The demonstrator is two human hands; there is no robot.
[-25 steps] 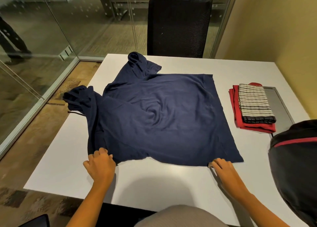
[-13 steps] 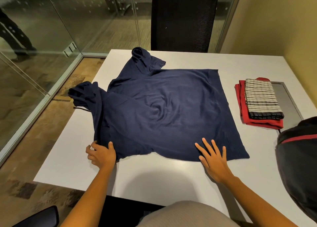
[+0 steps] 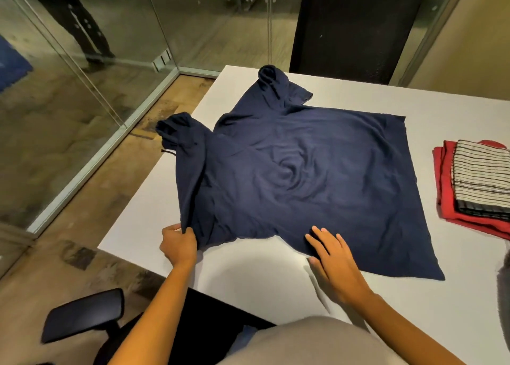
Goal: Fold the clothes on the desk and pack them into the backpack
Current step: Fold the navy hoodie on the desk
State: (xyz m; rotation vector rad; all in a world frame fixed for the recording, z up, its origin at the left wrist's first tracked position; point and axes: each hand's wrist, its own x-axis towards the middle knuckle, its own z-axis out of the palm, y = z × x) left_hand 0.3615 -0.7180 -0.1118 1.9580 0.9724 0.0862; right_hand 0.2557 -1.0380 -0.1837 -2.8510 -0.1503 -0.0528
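Navy shirt (image 3: 303, 177) spread flat across the white desk (image 3: 262, 282), sleeves bunched at its far and left corners. Left hand (image 3: 179, 244) pinches the shirt's near-left edge. Right hand (image 3: 335, 260) lies flat on the near hem with fingers spread. At the right, a striped cloth (image 3: 480, 177) sits folded on a folded red garment (image 3: 447, 199). The dark sliver (image 3: 504, 287) at the right edge is possibly the backpack.

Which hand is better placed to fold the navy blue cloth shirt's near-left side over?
Left. The left hand pinches the navy blue cloth shirt at its near-left edge, on the white desk. The right hand lies flat, fingers straight, on the near edge: probably better as an anchor.
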